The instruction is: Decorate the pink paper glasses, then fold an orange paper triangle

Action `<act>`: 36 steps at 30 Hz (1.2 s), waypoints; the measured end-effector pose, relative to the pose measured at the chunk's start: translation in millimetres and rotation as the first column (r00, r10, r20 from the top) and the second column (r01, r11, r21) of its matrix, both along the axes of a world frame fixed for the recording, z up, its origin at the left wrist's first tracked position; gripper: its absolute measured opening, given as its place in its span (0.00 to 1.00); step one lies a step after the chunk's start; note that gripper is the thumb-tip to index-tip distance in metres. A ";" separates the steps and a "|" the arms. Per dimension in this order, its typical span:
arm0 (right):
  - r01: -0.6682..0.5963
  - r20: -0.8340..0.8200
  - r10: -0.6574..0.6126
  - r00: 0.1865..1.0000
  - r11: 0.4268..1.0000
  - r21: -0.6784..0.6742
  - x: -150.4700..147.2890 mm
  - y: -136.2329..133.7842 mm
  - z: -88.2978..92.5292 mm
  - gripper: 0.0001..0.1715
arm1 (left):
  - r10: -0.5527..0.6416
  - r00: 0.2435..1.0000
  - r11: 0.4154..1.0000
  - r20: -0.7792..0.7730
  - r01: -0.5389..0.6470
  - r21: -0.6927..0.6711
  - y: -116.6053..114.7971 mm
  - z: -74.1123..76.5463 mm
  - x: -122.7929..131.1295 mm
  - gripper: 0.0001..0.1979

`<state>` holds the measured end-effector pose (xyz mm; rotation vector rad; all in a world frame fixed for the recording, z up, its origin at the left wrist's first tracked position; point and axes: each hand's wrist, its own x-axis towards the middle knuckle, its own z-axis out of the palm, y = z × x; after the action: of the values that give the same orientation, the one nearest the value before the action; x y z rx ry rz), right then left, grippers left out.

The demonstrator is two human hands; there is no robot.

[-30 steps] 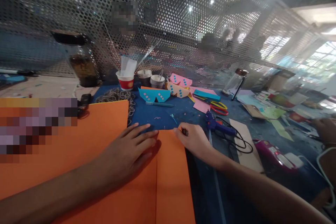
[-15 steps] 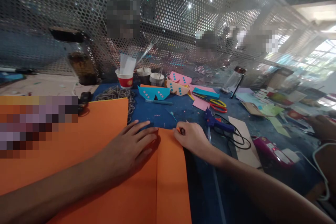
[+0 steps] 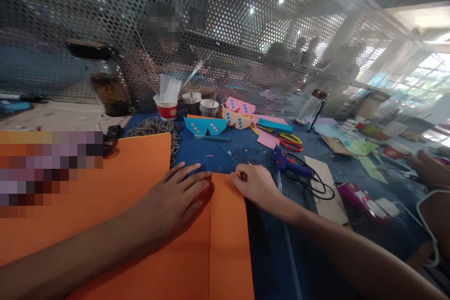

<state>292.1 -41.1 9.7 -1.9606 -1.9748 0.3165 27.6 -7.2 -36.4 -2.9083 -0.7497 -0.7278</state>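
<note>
In the head view, the orange paper (image 3: 228, 243) lay on the blue table (image 3: 188, 150). The left hand (image 3: 179, 197) was open and flat on the paper, with its fingers spread and their tips by the far edge. The right hand (image 3: 255, 185) was curled at the paper's far right corner; I could not tell if it pinched the paper. A long line (image 3: 210, 243) ran down the paper, maybe a fold. I think the best way was for the left hand to press firmly, so nothing slid, and for the right hand to hold the corner even with the far edge. Going slowly was wise, so the line came out straight. The glue gun (image 3: 291, 166) lay right of the paper, so the right arm needed care. The pen (image 3: 212, 138) lay beyond the paper, out of the way.
</note>
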 end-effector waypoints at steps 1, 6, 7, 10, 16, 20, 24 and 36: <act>0.001 -0.008 -0.001 1.000 1.000 -0.002 0.3 0.0 0.3 0.19 | 0.001 1.000 1.000 -0.001 -0.001 0.006 -0.1 -0.6 -0.2 0.15; -0.001 -0.026 0.001 1.000 1.000 -0.001 1.3 0.8 0.9 0.20 | 0.004 1.000 1.000 0.008 -0.004 -0.001 0.4 -4.5 -1.7 0.16; 0.001 -0.023 -0.001 1.000 1.000 -0.001 1.3 1.0 0.9 0.19 | 0.004 1.000 1.000 0.009 -0.004 -0.009 0.7 -4.9 -1.8 0.15; -0.002 -0.002 0.002 1.000 1.000 0.002 0.8 1.2 0.9 0.19 | 0.002 1.000 1.000 0.030 -0.002 -0.022 1.1 -4.8 -1.6 0.16; -0.015 0.032 0.014 0.999 1.000 0.005 0.3 -0.5 0.9 0.18 | 0.001 0.999 1.000 0.038 0.000 -0.013 0.7 -2.5 -1.1 0.16; -0.019 0.042 0.019 0.999 1.000 0.003 0.5 -0.4 -0.1 0.17 | -0.012 1.000 1.000 0.022 0.011 0.020 1.0 -1.2 -1.3 0.15; -0.035 0.032 0.034 0.999 0.999 0.011 1.3 -0.2 -1.3 0.17 | -0.008 1.000 1.000 0.017 0.008 -0.003 0.4 -0.7 -1.5 0.15; -0.034 -0.011 0.034 0.999 0.999 0.017 2.2 -1.1 0.8 0.19 | 0.008 0.999 0.991 0.037 -0.003 -0.130 -0.2 0.0 -0.2 0.16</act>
<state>294.2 -42.2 10.5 -1.9127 -1.9991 0.3182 27.4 -7.4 -36.4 -3.0146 -0.8392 -0.7634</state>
